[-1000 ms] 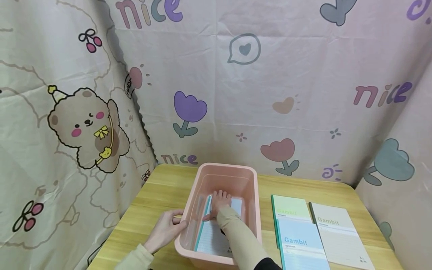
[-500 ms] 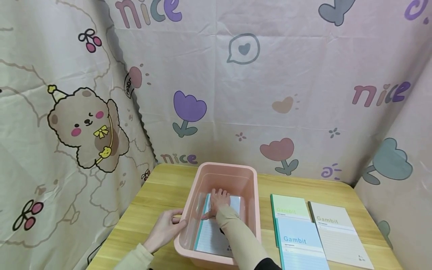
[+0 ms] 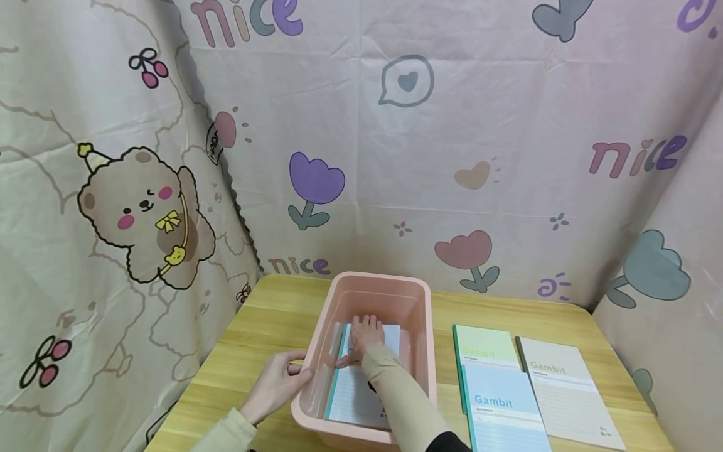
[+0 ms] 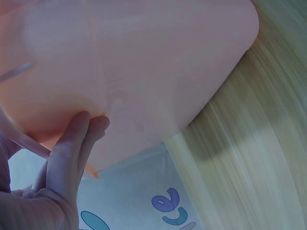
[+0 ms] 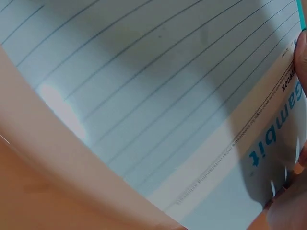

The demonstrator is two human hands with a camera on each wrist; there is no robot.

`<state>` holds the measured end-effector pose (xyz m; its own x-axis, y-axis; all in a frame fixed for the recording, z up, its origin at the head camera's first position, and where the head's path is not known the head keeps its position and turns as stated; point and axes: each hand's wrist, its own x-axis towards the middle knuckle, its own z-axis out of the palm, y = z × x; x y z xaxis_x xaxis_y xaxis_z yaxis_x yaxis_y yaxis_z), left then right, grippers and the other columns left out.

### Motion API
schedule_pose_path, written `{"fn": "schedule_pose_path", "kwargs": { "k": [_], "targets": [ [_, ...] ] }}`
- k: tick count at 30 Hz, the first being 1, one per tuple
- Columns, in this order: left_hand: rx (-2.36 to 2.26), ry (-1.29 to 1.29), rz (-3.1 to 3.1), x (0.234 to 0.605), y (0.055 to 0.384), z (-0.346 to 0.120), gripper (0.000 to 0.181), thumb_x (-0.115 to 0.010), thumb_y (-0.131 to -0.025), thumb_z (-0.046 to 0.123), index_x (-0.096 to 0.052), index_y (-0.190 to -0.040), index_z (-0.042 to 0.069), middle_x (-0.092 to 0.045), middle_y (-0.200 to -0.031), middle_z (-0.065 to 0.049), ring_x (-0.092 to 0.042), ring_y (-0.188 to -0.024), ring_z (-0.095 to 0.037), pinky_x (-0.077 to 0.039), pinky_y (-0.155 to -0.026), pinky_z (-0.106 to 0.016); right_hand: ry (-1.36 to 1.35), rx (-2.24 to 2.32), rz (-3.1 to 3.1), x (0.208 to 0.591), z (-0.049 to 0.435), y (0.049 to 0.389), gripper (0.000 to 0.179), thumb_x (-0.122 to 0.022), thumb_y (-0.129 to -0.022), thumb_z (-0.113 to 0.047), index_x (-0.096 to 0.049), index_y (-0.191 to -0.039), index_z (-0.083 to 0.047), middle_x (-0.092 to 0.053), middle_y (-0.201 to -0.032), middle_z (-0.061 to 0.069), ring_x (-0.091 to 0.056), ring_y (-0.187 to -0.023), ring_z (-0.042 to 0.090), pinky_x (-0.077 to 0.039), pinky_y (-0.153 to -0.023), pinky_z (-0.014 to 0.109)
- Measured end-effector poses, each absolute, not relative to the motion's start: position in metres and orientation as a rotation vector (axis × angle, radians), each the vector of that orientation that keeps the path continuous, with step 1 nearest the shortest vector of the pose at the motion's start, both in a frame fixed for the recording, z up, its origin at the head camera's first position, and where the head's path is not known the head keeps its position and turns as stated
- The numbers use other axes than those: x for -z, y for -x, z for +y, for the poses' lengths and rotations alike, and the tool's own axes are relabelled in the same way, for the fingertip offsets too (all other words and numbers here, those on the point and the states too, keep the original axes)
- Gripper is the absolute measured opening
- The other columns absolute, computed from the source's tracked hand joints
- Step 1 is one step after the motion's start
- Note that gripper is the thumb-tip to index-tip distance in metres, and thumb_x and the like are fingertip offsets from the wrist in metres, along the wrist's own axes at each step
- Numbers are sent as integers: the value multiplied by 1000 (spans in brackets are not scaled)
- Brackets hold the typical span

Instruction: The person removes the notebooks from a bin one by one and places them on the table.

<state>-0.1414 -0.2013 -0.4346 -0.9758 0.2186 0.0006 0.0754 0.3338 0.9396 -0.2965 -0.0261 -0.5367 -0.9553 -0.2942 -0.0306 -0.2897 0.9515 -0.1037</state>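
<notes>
A pink plastic bin [image 3: 425, 301] stands on the wooden table. My left hand [image 3: 279, 383] holds its left rim; in the left wrist view the fingers [image 4: 72, 139] lie along the bin's wall. Down inside the bin, a light-blue notebook [image 3: 356, 402] with a teal spine lies face up. My right hand [image 3: 367, 342] rests on its upper part, fingers spread toward the far end and thumb out to the spine. In the right wrist view the notebook [image 5: 158, 96] shows ruled lines and the word Gambit, with fingertips at its top edge.
To the bin's right lie three more notebooks: a green one [image 3: 486, 345], a blue one [image 3: 505, 408] overlapping it, and a beige one [image 3: 570, 395]. Printed curtains [image 3: 361, 125] hang close behind and beside the table [image 3: 243, 351].
The notebook in the bin has shifted slightly left under my right hand, which moved a little with it. My left hand has stayed on the rim.
</notes>
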Motion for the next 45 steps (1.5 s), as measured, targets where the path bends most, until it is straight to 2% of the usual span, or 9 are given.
{"fn": "schedule_pose_path", "kwargs": {
  "k": [5,8,15,17,21,25,33,45],
  "targets": [
    [-1709,-246,2465,434,141,-200,48,-58,-88,2,-51,-128,-23,-70,-102,-38,-75,-87,-43,-64,-65,-32,495,157,3057,538,-24,299,104,-85,-50,-76,-51,-122,-9,-56,-118,12,-49,-111,28,-43,-107,43],
    [-1699,-226,2469,433,142,-200,48,-59,-88,4,-52,-128,-23,-71,-101,-37,-75,-87,-42,-64,-64,-32,507,168,3045,540,-23,301,101,-82,-53,-77,-54,-121,-8,-56,-119,12,-48,-113,28,-42,-108,44],
    [-1706,-217,2467,433,142,-201,49,-59,-88,4,-52,-128,-23,-70,-100,-38,-74,-87,-44,-64,-63,-32,509,189,3088,539,-20,301,83,-67,-75,-76,-56,-119,-6,-60,-120,15,-51,-116,31,-42,-107,45],
    [-1709,-215,2466,434,142,-201,49,-59,-88,4,-52,-128,-23,-70,-100,-38,-75,-88,-43,-63,-64,-32,501,177,3117,538,-19,301,83,-63,-77,-77,-56,-119,-6,-60,-122,16,-52,-118,32,-42,-107,45],
    [-1710,-208,2459,433,141,-201,50,-59,-88,4,-52,-129,-22,-71,-101,-37,-75,-88,-42,-63,-64,-31,478,132,3165,534,-16,301,89,-58,-76,-83,-56,-120,-5,-61,-122,15,-53,-119,31,-43,-107,44],
    [-1704,-196,2453,433,140,-201,51,-60,-88,5,-51,-131,-21,-72,-101,-36,-75,-88,-41,-63,-63,-31,456,120,3187,533,-15,302,94,-61,-70,-86,-57,-119,-6,-61,-117,13,-54,-111,28,-45,-103,42],
    [-1706,-204,2465,434,140,-200,50,-60,-87,5,-51,-129,-22,-70,-101,-38,-75,-88,-43,-63,-64,-30,489,125,3204,534,-17,305,81,-70,-69,-77,-56,-109,-8,-61,-108,12,-54,-105,28,-45,-97,41],
    [-1714,-207,2462,434,140,-200,51,-58,-86,4,-51,-129,-23,-70,-100,-38,-74,-86,-44,-63,-63,-31,518,77,3234,523,-20,309,76,-70,-70,-77,-54,-99,-9,-58,-94,9,-47,-88,25,-42,-85,38]
  ]
}}
